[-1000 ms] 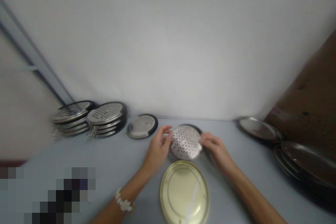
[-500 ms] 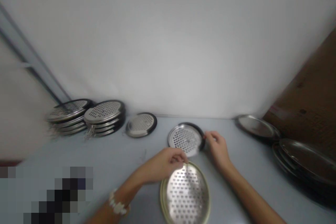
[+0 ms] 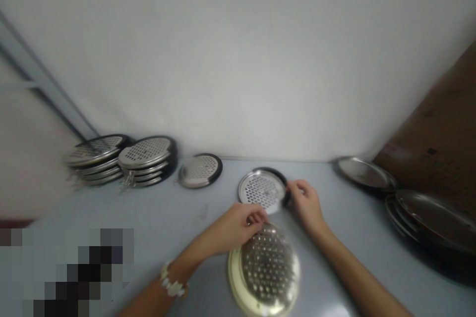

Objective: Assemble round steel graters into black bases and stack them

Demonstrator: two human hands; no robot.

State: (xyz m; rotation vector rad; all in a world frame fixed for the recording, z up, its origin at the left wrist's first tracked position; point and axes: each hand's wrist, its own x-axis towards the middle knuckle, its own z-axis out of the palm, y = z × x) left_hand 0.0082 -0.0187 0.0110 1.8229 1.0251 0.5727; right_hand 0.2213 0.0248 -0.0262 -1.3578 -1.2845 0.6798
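My left hand [image 3: 238, 225] pinches the far edge of a perforated metal disc [image 3: 269, 262], which lies in a pale gold round tray [image 3: 238, 277] near me on the grey table. My right hand [image 3: 307, 203] is curled round the right rim of a black-rimmed round pan holding another perforated disc [image 3: 262, 190], just beyond the gold tray.
Two stacks of black-rimmed perforated pans [image 3: 147, 158] stand at the back left, with a single one [image 3: 201, 171] beside them. Plain metal plates [image 3: 362, 173] and a stack of dark pans [image 3: 431, 220] lie at the right, below a brown cardboard box [image 3: 446, 133]. A white wall rises behind the table.
My left hand carried a perforated disc from the black-rimmed pan down into the gold tray. My right hand stayed on the pan's rim.
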